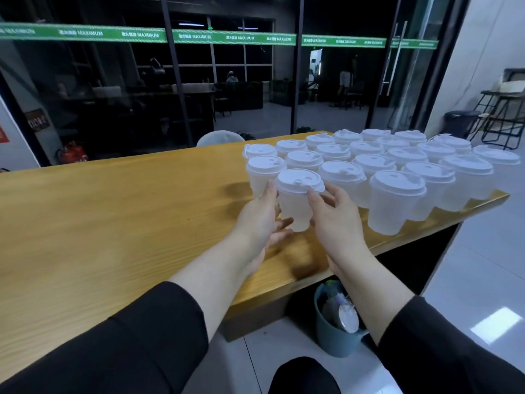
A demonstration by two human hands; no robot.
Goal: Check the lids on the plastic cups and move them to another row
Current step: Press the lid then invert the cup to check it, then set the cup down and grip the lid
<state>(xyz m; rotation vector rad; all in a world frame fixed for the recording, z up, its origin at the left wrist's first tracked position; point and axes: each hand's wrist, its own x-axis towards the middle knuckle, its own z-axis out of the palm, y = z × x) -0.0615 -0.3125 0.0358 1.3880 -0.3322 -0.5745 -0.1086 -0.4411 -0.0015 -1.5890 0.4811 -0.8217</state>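
Hands flank 1 lidded cup above the wooden table: left hand and right hand curl around its sides. Behind it, to the right, capped cups stand in rows.

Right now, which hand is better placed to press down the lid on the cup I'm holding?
Probably the right hand. Its fingertips already sit just under the lid rim, while the left hand wraps the held cup lower down, steadying its body.
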